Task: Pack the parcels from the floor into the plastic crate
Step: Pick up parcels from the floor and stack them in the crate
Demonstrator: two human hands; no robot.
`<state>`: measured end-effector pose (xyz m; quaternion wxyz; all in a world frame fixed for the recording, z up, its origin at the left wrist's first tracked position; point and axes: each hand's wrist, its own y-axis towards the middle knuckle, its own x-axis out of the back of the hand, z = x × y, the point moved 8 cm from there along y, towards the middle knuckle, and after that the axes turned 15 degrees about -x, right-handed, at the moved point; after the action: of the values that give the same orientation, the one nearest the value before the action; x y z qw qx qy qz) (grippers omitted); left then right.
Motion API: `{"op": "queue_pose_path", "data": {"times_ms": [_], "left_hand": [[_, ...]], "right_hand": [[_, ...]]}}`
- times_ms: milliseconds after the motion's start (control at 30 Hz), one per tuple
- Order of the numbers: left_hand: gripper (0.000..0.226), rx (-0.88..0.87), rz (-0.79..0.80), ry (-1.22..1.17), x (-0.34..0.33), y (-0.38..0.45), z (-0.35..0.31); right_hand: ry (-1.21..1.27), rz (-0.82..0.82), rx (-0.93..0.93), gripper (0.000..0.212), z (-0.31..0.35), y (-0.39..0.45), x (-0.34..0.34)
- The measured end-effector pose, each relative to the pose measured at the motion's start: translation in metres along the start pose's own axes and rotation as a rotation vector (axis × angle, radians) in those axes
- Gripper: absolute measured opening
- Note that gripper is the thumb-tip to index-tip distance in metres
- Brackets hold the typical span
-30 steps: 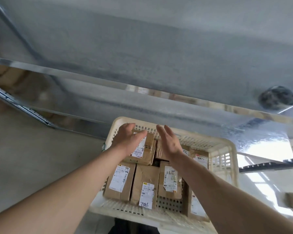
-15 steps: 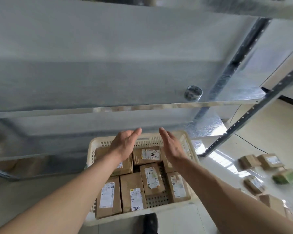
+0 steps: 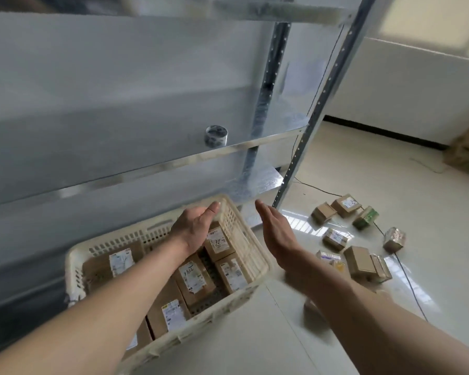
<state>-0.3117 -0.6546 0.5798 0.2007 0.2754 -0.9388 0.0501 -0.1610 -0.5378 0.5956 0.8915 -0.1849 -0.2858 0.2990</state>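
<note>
Floor parcels point(image 3: 359, 262) now fill more view; hands point(image 3: 275, 234) seemingly empty.

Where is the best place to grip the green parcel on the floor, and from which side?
Probably from above, right hand across its two long sides: the green parcel lies flat, apart from the brown parcel beside it, so both sides look free.

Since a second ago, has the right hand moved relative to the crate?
Yes. The right hand has swung rightward off the crate, now past its right rim toward the floor parcels.
</note>
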Motion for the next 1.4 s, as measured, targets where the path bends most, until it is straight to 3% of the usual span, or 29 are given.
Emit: {"op": "queue_pose_path", "data": {"times_ms": [133,233,367,500,633,767,833,967,1133,1400], "left_hand": [[0.063,-0.025,0.061,0.012,-0.051,0.015,-0.029],[0.049,-0.046,0.076,0.004,-0.095,0.026,-0.055],[0.051,-0.066,0.124,0.022,-0.163,0.037,-0.092],[0.04,-0.099,0.156,0.023,-0.233,0.052,-0.128],[0.05,-0.124,0.168,0.072,-0.293,0.06,-0.166],[0.046,-0.146,0.226,0.042,-0.351,0.069,-0.193],[0.042,-0.155,0.248,0.052,-0.377,0.072,-0.205],[0.058,-0.161,0.328,0.034,-0.428,0.079,-0.228],[0.033,-0.204,0.4,0.03,-0.48,0.089,-0.252],[0.042,-0.239,0.493,-0.052,-0.558,0.135,-0.269]], "right_hand": [[0.036,-0.068,0.013,0.059,-0.022,0.001,0.057],[0.046,-0.119,0.015,0.059,-0.043,0.005,0.105],[0.078,-0.154,-0.021,0.061,-0.08,0.013,0.177],[0.125,-0.183,-0.051,0.06,-0.114,0.024,0.248],[0.183,-0.205,-0.079,0.056,-0.143,0.029,0.313],[0.237,-0.237,-0.098,0.059,-0.169,0.028,0.371],[0.261,-0.256,-0.095,0.059,-0.18,0.027,0.398],[0.291,-0.325,-0.107,0.052,-0.203,0.024,0.448],[0.374,-0.383,-0.132,0.053,-0.23,0.027,0.496],[0.442,-0.47,-0.206,0.038,-0.254,0.049,0.566]]}}
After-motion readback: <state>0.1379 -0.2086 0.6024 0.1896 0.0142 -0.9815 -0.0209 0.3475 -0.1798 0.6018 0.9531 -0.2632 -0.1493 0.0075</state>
